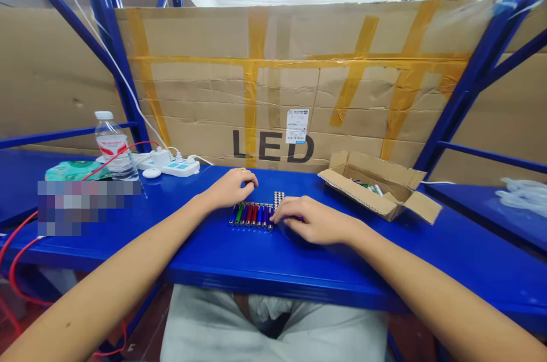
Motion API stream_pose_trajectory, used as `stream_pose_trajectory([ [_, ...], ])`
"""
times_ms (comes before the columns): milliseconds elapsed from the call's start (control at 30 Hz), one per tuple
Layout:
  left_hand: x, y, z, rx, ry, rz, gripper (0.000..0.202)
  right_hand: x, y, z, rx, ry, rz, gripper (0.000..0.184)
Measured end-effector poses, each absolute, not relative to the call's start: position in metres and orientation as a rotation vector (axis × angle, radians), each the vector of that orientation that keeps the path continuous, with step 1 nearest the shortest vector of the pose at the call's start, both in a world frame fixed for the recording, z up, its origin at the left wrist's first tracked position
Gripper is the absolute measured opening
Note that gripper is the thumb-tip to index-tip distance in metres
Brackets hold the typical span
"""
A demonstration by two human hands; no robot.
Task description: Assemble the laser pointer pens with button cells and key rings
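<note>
Small shiny metal tubes [252,216] in blue, green, red and purple, with silver ends, lie side by side in a row on the blue table [205,259]. My left hand [231,187] rests at the row's far left end, its fingers loosely bent and apart from the thumb, with nothing visible in it. At the right end, my right hand [314,219] has its fingertips against the last tube. A bit of a purple tube [300,218] shows between its curled fingers and thumb; the rest is hidden. Silver round pieces [279,198] stand grouped just behind the right fingers.
An open cardboard box [363,194] with small items inside stands at the right. To the left are a water bottle [113,148], a white power strip [177,166], a green packet [72,170] and red cables [19,271]. A large cardboard panel [205,100] closes off the back.
</note>
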State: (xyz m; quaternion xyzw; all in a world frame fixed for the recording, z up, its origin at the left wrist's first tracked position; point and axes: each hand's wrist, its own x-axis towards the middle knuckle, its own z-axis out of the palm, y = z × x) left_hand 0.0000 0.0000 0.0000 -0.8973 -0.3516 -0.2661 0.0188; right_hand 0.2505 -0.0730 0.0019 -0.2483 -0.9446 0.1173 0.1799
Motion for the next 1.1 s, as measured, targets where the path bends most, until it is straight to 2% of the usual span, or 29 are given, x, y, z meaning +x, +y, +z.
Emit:
stream_pose_trajectory([
  [333,0.0,0.0,0.0,-2.785,-1.087,-0.84,0.021,0.249,-0.077,0.006,-0.696,-2.687,0.263,0.023],
  [600,0.001,0.0,0.0,-2.766,-1.096,-0.857,0.021,0.248,-0.08,0.004,-0.714,-2.775,0.268,0.027],
  [767,-0.005,0.004,0.002,-2.679,-1.02,-0.735,0.021,0.245,-0.083,0.001,-0.813,-2.856,0.243,0.016],
  [1100,-0.055,0.029,0.004,-2.378,-1.034,-0.619,0.021,0.248,-0.094,0.023,-1.056,-2.99,0.6,0.004],
])
